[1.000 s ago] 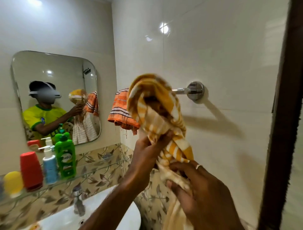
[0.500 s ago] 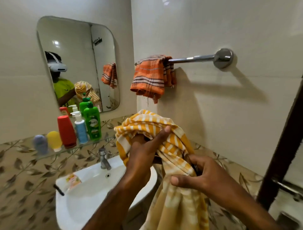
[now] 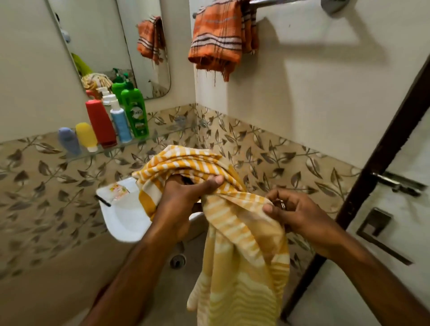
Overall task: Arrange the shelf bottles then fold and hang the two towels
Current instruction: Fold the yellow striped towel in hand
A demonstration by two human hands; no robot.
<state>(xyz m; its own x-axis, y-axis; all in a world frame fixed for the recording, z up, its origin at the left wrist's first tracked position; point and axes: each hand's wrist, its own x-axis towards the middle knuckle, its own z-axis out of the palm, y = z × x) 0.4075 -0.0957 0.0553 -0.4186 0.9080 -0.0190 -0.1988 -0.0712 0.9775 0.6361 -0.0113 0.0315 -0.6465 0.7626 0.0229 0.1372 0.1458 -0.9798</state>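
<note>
Tiled bathroom, bottles (image 3: 116, 121) lined on glass shelf (image 3: 162, 136), orange towel (image 3: 221, 35) on rail, left hand (image 3: 186, 195) and right hand (image 3: 295, 211) fingers clamped on yellow towel (image 3: 244, 244).

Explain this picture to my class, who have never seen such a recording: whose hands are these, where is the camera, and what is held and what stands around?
The camera sits on a person's head, looking down at their own bare hands in a bathroom. The left hand and right hand both grip a yellow striped towel, bunched and hanging down. An orange towel hangs over the wall rail. On the glass shelf stand five bottles in a row, beneath a mirror. A white sink lies below.
</note>
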